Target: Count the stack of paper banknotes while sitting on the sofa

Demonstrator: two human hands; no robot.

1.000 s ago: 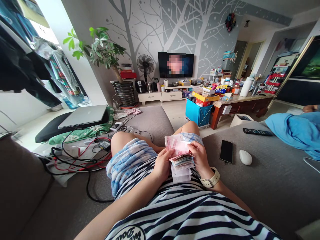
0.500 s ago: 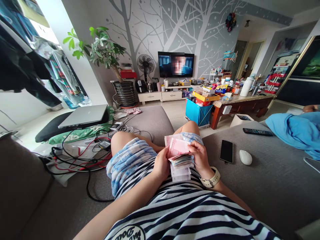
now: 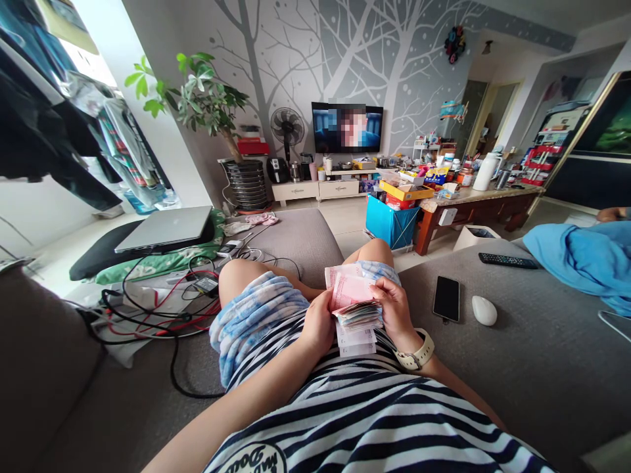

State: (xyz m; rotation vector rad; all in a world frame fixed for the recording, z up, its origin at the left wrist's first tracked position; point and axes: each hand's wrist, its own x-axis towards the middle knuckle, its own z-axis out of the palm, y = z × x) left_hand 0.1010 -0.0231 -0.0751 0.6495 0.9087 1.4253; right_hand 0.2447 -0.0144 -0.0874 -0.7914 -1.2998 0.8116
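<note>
A thick stack of banknotes (image 3: 353, 293) is held over my lap, with reddish-pink notes on top and paler notes sticking out below. My left hand (image 3: 319, 323) is closed on the stack's left edge, thumb on top. On the other side, my right hand (image 3: 393, 309) pinches the upper right edge between thumb and fingers. The fingers under the stack are hidden. A pale watch (image 3: 417, 352) is on my right wrist.
To my right on the grey sofa lie a phone (image 3: 447, 299), a white mouse (image 3: 484, 310), a remote control (image 3: 507, 261) and blue cloth (image 3: 582, 256). Tangled cables (image 3: 162, 309) and a laptop (image 3: 165, 228) are at my left. A cluttered table (image 3: 483, 197) stands ahead.
Both hands and the banknotes stay almost exactly where they were. The picture on the television has changed slightly.
</note>
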